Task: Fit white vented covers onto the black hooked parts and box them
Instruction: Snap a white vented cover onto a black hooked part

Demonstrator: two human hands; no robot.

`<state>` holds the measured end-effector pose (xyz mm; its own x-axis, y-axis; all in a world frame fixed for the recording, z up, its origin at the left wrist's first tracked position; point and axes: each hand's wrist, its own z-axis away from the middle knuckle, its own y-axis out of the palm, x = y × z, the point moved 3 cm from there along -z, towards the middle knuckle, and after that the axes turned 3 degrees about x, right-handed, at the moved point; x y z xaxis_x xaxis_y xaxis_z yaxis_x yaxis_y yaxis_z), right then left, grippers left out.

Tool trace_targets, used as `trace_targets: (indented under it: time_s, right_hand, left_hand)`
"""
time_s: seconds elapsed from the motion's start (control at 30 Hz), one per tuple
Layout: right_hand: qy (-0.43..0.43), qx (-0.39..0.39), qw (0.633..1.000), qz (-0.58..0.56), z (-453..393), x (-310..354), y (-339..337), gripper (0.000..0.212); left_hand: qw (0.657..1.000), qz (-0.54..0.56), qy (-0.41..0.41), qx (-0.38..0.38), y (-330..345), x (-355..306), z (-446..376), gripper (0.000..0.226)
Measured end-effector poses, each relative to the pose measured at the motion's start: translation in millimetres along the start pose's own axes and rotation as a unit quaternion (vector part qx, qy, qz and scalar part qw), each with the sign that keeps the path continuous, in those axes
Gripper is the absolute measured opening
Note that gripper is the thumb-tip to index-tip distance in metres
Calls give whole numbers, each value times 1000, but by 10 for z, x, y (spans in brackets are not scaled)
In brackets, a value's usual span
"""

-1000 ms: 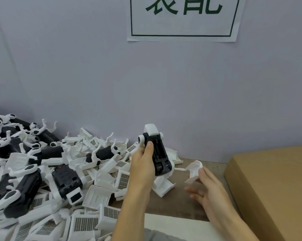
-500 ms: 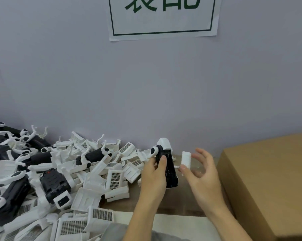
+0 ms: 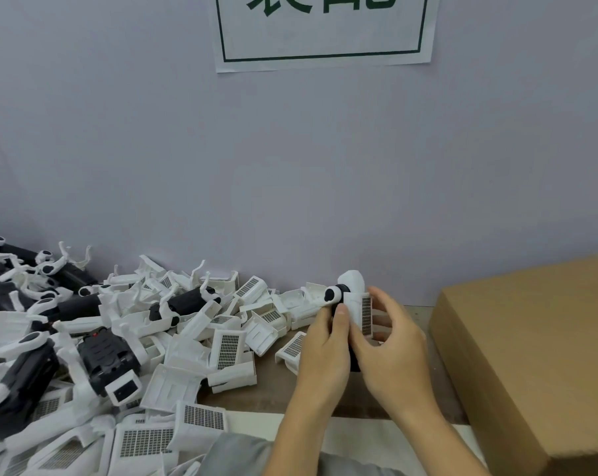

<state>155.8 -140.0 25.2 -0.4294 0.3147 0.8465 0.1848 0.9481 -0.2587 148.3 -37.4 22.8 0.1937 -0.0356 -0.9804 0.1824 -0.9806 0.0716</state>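
Left hand (image 3: 325,348) grips black plastic hooked part (image 3: 340,297), thumb curled over it, held above brown wooden table (image 3: 273,389) beside plain cardboard box (image 3: 531,355). Right hand (image 3: 390,352) pinches white vented plastic cover (image 3: 359,314) against the part. Pile of loose white covers and black parts (image 3: 119,338) lies at left.

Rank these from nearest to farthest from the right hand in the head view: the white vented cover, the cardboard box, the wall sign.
1. white vented cover: gripped in the right hand.
2. cardboard box: just to the hand's right.
3. wall sign: high up on the wall, farthest.
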Motion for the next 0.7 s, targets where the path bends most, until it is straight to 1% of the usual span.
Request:
trace_targets:
  time_s: [0.07, 0.13, 0.2, 0.3, 0.4, 0.43, 0.57, 0.63, 0.7]
  right_hand:
    - [-11, 16, 1000, 11, 11, 7, 10, 48]
    - [-14, 31, 999, 18, 18, 2, 24, 49]
    - [-11, 22, 1000, 19, 12, -17, 38, 51]
    - [10, -5, 1000, -19, 18, -43, 71, 51]
    - [18, 14, 1000, -20, 11, -48, 109, 45]
    - [9, 20, 1000, -19, 12, -32, 104, 42]
    - [-41, 51, 998, -7, 31, 45, 75, 46]
    - [-34, 67, 996, -45, 35, 29, 77, 39]
    - [2, 68, 989, -130, 5, 2, 54, 28]
  left_hand:
    - [1000, 17, 4, -6, -11, 19, -12, 25]
    - [999, 36, 3, -13, -30, 14, -11, 21]
    - [999, 44, 5, -4, -32, 7, -4, 20]
    - [999, 28, 25, 15, -25, -11, 17, 20]
    - [999, 21, 44, -4, -58, 2, -2, 15]
    - [999, 26, 44, -12, -66, 6, -1, 13]
    - [997, 50, 29, -44, -97, 6, 5, 11]
    - [996, 55, 29, -57, -123, 14, 0, 13]
    - [996, 66, 31, -58, -131, 11, 6, 16]
